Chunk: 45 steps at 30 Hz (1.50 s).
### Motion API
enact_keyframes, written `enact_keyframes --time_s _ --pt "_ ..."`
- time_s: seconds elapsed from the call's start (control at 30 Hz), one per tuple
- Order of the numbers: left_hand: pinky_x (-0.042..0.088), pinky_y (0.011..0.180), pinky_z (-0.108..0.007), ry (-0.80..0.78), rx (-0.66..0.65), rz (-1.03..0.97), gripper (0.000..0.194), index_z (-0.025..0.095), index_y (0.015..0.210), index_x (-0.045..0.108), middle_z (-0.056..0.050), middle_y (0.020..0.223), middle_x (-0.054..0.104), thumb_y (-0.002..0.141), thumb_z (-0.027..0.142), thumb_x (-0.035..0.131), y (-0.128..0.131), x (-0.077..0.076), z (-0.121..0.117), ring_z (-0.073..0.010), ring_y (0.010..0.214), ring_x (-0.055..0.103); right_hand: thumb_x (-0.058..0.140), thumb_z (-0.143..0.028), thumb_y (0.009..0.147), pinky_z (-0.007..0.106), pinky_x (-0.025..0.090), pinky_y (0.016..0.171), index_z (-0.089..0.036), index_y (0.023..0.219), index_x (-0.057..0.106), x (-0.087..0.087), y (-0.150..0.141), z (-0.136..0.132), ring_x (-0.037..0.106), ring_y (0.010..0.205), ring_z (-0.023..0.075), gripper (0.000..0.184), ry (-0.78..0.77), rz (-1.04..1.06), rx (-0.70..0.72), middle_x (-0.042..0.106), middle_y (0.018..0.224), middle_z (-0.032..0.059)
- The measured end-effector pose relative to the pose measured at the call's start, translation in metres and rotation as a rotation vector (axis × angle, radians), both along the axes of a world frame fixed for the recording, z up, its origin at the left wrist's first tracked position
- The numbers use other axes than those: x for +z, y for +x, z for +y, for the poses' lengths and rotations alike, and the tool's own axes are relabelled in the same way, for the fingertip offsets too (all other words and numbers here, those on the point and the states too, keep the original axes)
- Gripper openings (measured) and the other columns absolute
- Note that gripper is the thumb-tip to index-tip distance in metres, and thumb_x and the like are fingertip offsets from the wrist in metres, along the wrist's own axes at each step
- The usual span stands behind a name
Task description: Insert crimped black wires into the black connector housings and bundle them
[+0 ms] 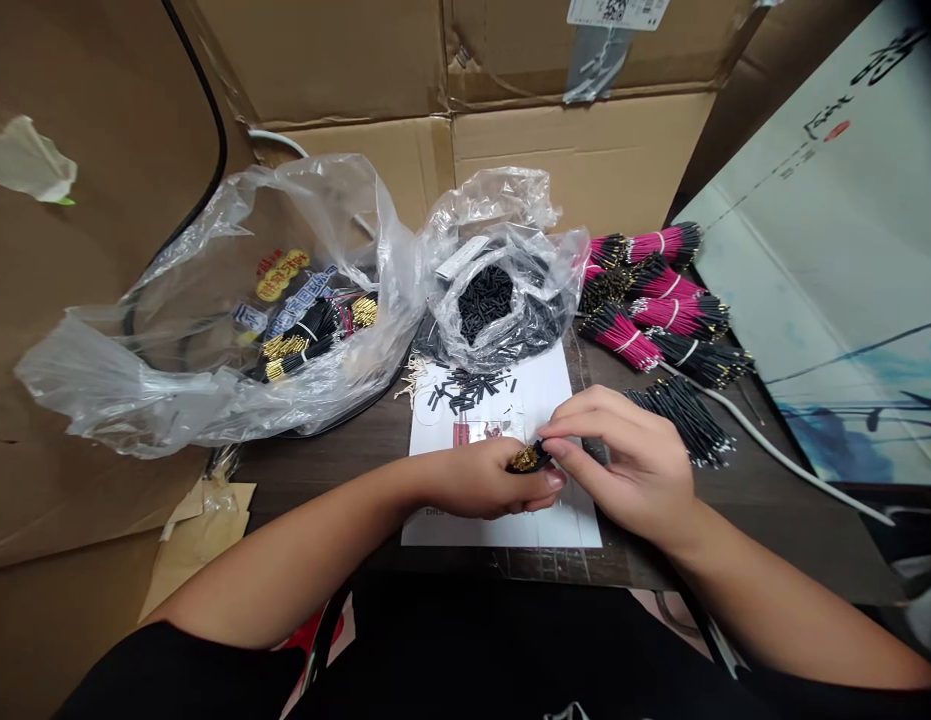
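Observation:
My left hand [484, 478] is closed around a bundle of black wires [526, 458] with gold-coloured metal ends, which point up between thumb and fingers. My right hand [641, 465] meets it from the right, thumb and fingertips pinched at the edge of the bundle; whatever small dark piece is between them is too hidden to name. Just beyond my hands, loose short black tubes [469, 388] lie scattered on a white paper sheet [435, 522]. Behind them a clear plastic bag [551, 335] stands open, filled with many more black tubes [486, 302].
On the left, a large clear bag [210, 400] holds tied wire bundles [304, 345] with gold ends. Tied pink and black wire bundles [671, 312] are piled at right, beside loose black wires [690, 420] and a white cable [780, 450]. Cardboard [570, 150] walls the back.

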<state>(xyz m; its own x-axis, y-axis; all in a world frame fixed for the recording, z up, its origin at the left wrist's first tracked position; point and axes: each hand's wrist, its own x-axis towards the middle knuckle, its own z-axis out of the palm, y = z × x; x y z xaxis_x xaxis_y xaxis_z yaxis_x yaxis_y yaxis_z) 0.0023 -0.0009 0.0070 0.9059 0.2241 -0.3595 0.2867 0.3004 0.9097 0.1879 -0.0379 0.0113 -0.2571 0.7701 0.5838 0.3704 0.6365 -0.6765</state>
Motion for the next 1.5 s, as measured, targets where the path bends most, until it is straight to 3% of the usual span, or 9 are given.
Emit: enact_keyframes --time_s 0.13,0.3,0.5,0.7,0.83,1.1,1.37,1.5 --pt "0.029 0.054 -0.023 0.436 0.143 0.047 0.037 0.016 0.065 0.041 0.005 0.057 0.036 0.091 0.041 0.047 0.003 0.000 -0.001 -0.0081 0.055 0.034 0.064 -0.012 0.080 0.034 0.053 0.071 -0.021 0.102 0.068 -0.001 0.001 -0.001 0.063 0.080 0.0174 0.024 0.002 0.004 0.015 0.067 0.089 0.0059" --pt "0.036 0.062 -0.022 0.835 0.239 0.065 0.017 0.016 0.075 0.050 0.002 0.062 0.053 0.089 0.024 0.045 0.000 -0.004 0.001 -0.0109 0.061 0.050 0.067 -0.006 0.076 0.035 0.052 0.072 -0.021 0.108 0.066 -0.004 0.003 -0.003 0.061 0.083 0.0173 0.035 0.128 -0.089 0.009 0.066 0.092 0.0060" --pt "0.041 0.064 -0.023 0.997 0.338 0.208 0.010 0.018 0.080 0.052 0.001 0.059 0.057 0.087 0.020 0.046 -0.004 -0.003 0.003 -0.0147 0.065 0.058 0.072 -0.015 0.073 0.039 0.053 0.077 -0.021 0.118 0.062 -0.013 0.005 -0.002 0.059 0.088 0.0202 0.047 0.339 -0.311 -0.022 0.067 0.097 0.0060" --pt "0.044 0.063 -0.028 1.231 0.356 0.390 0.015 0.015 0.094 0.058 -0.004 0.074 0.066 0.086 0.024 0.048 -0.006 -0.007 0.006 -0.0207 0.072 0.064 0.075 -0.016 0.069 0.043 0.052 0.083 -0.018 0.114 0.064 -0.014 0.002 -0.005 0.057 0.093 0.0234 0.046 0.380 -0.414 -0.067 0.068 0.101 0.0079" --pt "0.047 0.065 -0.031 1.409 0.363 0.445 0.020 0.015 0.098 0.058 -0.006 0.081 0.068 0.089 0.028 0.046 -0.006 -0.013 0.005 -0.0231 0.077 0.066 0.075 -0.011 0.067 0.042 0.053 0.082 -0.013 0.115 0.064 -0.016 0.000 -0.006 0.058 0.093 0.0230 0.049 0.401 -0.368 -0.099 0.068 0.103 0.0097" --pt "0.050 0.062 -0.033 1.481 0.406 0.435 0.024 0.017 0.097 0.058 -0.004 0.079 0.068 0.091 0.035 0.044 -0.007 -0.015 0.003 -0.0244 0.075 0.068 0.073 -0.008 0.068 0.043 0.053 0.084 -0.013 0.115 0.065 -0.020 -0.002 -0.004 0.059 0.096 0.0231 0.047 0.388 -0.307 -0.082 0.065 0.107 0.0114" --pt "0.045 0.060 -0.028 1.302 0.434 0.390 0.015 0.019 0.095 0.057 -0.001 0.075 0.067 0.085 0.021 0.046 -0.010 -0.013 0.007 -0.0206 0.070 0.065 0.071 -0.016 0.073 0.047 0.048 0.091 -0.012 0.128 0.057 -0.023 -0.010 -0.007 0.054 0.109 0.0282 0.056 0.326 -0.370 -0.096 0.058 0.123 0.0155" --pt "0.044 0.061 -0.026 1.277 0.433 0.265 0.013 0.018 0.091 0.055 -0.001 0.074 0.065 0.081 0.016 0.046 -0.012 -0.014 0.009 -0.0182 0.069 0.063 0.060 -0.019 0.082 0.048 0.045 0.093 -0.016 0.128 0.056 -0.019 -0.006 0.001 0.054 0.112 0.0283 0.046 0.263 -0.277 -0.098 0.056 0.125 0.0150"
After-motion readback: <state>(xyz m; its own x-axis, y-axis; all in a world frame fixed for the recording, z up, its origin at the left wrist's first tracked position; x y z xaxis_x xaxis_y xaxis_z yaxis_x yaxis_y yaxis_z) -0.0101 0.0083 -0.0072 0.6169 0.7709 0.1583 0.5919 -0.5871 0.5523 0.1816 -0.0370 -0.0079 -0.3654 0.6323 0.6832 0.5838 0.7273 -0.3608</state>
